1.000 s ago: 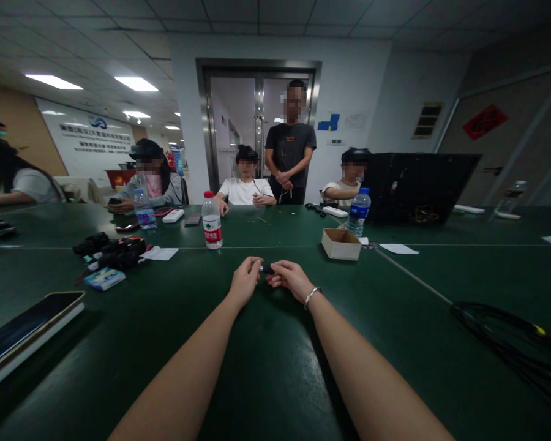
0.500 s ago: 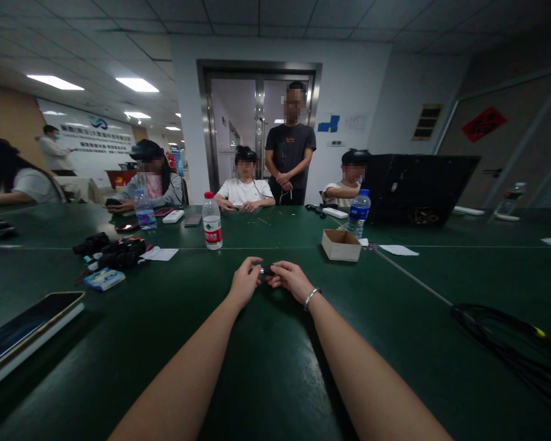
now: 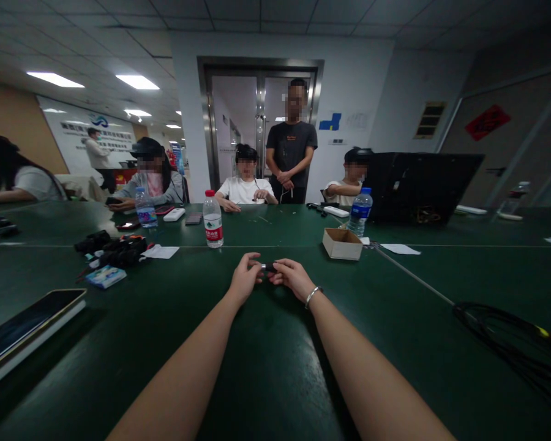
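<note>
A small, short black object with a silver section (image 3: 269, 267) spans the gap between my two hands, just above the green table (image 3: 266, 355). Its exact kind is too small to make out. My right hand (image 3: 294, 278), with a silver bracelet (image 3: 313, 297) at the wrist, pinches the black end between thumb and fingers. At the silver end, the thumb and fingertips of my left hand (image 3: 245, 278) close on it. Beyond my hands stand a red-capped water bottle (image 3: 213, 222) and, further right, an open cardboard box (image 3: 342, 246).
On the left lie a phone on a white box (image 3: 32, 324), a blue-and-white packet (image 3: 106, 277) and tangled black gear (image 3: 114, 248). A blue-capped bottle (image 3: 360, 211), a black monitor (image 3: 422, 187) and coiled cable (image 3: 500, 331) are on the right. Several people are across the table.
My hands stay nearly in place, still on the small black object. Across the table, the seated person in white has raised one hand. A person at the far left has walked rightward.
</note>
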A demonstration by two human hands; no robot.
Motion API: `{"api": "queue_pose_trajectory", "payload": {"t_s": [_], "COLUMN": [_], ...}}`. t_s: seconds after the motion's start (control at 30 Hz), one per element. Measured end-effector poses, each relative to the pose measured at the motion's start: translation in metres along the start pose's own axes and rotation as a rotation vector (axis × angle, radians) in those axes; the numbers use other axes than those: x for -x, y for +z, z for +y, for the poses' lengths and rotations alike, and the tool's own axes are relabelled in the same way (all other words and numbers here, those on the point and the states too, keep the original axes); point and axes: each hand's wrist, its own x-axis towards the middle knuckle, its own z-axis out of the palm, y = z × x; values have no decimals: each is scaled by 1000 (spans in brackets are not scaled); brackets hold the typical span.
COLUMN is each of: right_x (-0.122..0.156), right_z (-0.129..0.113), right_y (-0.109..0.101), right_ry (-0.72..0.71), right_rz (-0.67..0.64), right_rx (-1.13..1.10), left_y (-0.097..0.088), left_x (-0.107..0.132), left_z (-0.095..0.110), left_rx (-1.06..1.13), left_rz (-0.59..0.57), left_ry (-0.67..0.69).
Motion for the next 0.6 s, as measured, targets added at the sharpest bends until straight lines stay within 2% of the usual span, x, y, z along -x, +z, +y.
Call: {"api": "queue_pose_trajectory", "payload": {"t_s": [0.23, 0.6], "right_x": [0, 2], "right_z": [0, -2], "right_y": [0, 2], "right_ry": [-1, -5], "right_rz": [-15, -44], "right_rx": [11, 21], "left_y": [-1, -1], "left_x": [-2, 1], "left_z": [-5, -2], "left_rx": [-12, -35], "left_rz": [-17, -6], "left_ry": [66, 80]}}
